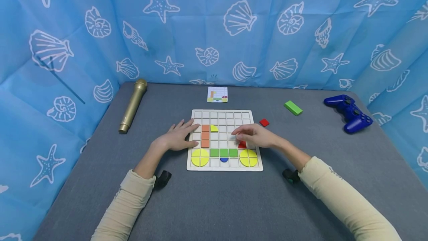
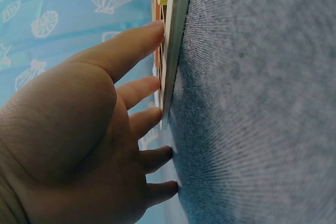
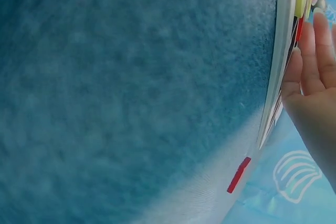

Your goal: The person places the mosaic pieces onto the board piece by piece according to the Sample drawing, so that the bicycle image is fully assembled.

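Note:
A white grid board (image 1: 214,115) lies on the table. My left hand (image 1: 176,137) rests with spread fingers over its left edge; in the left wrist view the thumb touches the rim and two fingertips meet the table cloth. My right hand (image 1: 255,135) is over the right side with loosely bent fingers, and I see nothing held. Beside it is a red piece (image 1: 242,145), partly covered. The board holds orange squares (image 1: 205,135), a yellow curved piece (image 1: 214,128), green squares (image 1: 224,153), a blue half-round (image 1: 224,159), and yellow circles of quarters (image 1: 200,157) (image 1: 248,158).
A loose red square (image 1: 264,122) lies right of the board. Further right are a green block (image 1: 293,108) and a blue game controller (image 1: 348,113). Behind the board lies a pattern card (image 1: 217,95). A gold microphone (image 1: 133,106) is at the left. Blue curtains (image 1: 207,29) surround the table.

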Motion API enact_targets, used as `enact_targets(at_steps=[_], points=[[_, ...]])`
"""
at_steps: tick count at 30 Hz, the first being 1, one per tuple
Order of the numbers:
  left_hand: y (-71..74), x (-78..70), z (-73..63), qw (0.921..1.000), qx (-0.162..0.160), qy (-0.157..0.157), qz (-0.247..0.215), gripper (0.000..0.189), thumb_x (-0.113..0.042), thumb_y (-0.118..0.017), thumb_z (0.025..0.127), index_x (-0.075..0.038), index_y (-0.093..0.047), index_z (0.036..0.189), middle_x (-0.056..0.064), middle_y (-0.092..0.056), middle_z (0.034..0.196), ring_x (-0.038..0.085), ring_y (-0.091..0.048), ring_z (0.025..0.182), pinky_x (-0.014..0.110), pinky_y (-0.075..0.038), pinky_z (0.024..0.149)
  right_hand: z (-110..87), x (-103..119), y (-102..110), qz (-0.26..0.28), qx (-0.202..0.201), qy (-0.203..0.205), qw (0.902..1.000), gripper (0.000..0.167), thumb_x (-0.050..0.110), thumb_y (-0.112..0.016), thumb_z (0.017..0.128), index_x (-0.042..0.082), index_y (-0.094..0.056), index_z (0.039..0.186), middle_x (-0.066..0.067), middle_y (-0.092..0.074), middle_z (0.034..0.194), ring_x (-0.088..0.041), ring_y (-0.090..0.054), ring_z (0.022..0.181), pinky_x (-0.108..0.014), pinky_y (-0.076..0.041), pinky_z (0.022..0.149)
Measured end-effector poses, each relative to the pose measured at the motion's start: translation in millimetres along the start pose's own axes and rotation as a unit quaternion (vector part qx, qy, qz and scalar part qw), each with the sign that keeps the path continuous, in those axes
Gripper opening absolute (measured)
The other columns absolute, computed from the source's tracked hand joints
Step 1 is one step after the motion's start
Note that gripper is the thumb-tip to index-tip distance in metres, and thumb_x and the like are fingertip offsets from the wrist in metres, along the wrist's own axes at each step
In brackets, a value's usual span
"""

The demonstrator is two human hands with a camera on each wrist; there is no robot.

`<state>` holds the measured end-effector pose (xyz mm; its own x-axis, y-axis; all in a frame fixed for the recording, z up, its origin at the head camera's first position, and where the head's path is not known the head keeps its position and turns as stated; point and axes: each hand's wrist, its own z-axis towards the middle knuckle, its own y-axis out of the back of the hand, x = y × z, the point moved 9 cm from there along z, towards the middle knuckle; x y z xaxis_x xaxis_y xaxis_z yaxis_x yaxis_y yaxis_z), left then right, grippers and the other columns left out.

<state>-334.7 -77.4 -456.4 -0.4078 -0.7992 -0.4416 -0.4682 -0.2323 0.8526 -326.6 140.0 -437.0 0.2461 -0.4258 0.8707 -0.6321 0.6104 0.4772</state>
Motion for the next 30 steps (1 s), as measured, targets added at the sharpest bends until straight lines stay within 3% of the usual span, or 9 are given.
enact_targets(at_steps=[6, 11, 15, 19, 25, 30], points=[[0.6, -0.9, -0.9, 1.0000, 0.000, -0.003, -0.007, 0.071, -0.041, -0.054, 0.096, -0.013, -0.023, 0.153, 0.013, -0.008, 0.158, 0.039, -0.001, 0.142, 0.059, -0.002, 0.110, -4.2, -13.6, 12.4, 0.101, -0.039, -0.061, 0.9922, 0.038, 0.022, -0.051, 0.101, -0.004, -0.054, 0.129, -0.019, -0.063, 0.110, -0.030, -0.059, 0.098, -0.036, -0.048, 0.084], [-0.9, -0.5, -0.4, 0.9999, -0.001, -0.006, -0.010, 0.071, -0.041, -0.054, 0.096, -0.013, -0.023, 0.153, 0.013, -0.008, 0.158, 0.038, 0.000, 0.142, 0.059, -0.002, 0.110, -7.4, -24.0, 24.3, 0.211, -0.074, -0.087, 0.9707, 0.051, 0.030, -0.040, 0.105, -0.011, -0.043, 0.135, -0.028, -0.055, 0.116, -0.028, -0.058, 0.103, -0.037, -0.048, 0.090], [-1.1, -0.3, -0.4, 0.9999, -0.003, -0.006, -0.008, 0.071, -0.041, -0.054, 0.096, -0.013, -0.023, 0.153, 0.013, -0.008, 0.158, 0.038, 0.000, 0.142, 0.059, -0.002, 0.110, -10.2, -26.4, 36.7, 0.271, -0.106, -0.095, 0.9519, 0.059, 0.037, -0.035, 0.105, -0.012, -0.037, 0.138, -0.025, -0.054, 0.117, -0.026, -0.057, 0.108, -0.037, -0.046, 0.094], [-0.3, 0.2, -0.8, 1.0000, -0.006, -0.005, -0.006, 0.071, -0.041, -0.054, 0.096, -0.013, -0.023, 0.153, 0.013, -0.009, 0.158, 0.039, -0.001, 0.142, 0.059, -0.002, 0.110, -12.6, -28.7, 51.3, 0.307, -0.139, -0.094, 0.9369, 0.065, 0.042, -0.035, 0.103, -0.012, -0.034, 0.139, -0.017, -0.056, 0.115, -0.023, -0.058, 0.108, -0.034, -0.044, 0.096], [-0.8, 0.6, -0.9, 1.0000, -0.005, -0.005, -0.004, 0.071, -0.041, -0.054, 0.096, -0.013, -0.023, 0.153, 0.013, -0.009, 0.158, 0.039, -0.001, 0.142, 0.059, -0.002, 0.109, -16.8, -43.3, 76.6, 0.326, -0.189, -0.086, 0.9222, 0.066, 0.041, -0.034, 0.103, -0.013, -0.031, 0.141, -0.013, -0.057, 0.115, -0.020, -0.056, 0.110, -0.033, -0.041, 0.099], [-0.8, 0.5, -0.3, 1.0000, -0.005, -0.007, 0.000, 0.071, -0.042, -0.054, 0.096, -0.013, -0.023, 0.153, 0.013, -0.009, 0.158, 0.039, -0.001, 0.142, 0.059, -0.003, 0.109, -23.4, -60.1, 99.9, 0.348, -0.249, -0.078, 0.9004, 0.067, 0.041, -0.040, 0.101, -0.011, -0.030, 0.142, -0.004, -0.062, 0.106, -0.018, -0.055, 0.109, -0.027, -0.043, 0.096]])
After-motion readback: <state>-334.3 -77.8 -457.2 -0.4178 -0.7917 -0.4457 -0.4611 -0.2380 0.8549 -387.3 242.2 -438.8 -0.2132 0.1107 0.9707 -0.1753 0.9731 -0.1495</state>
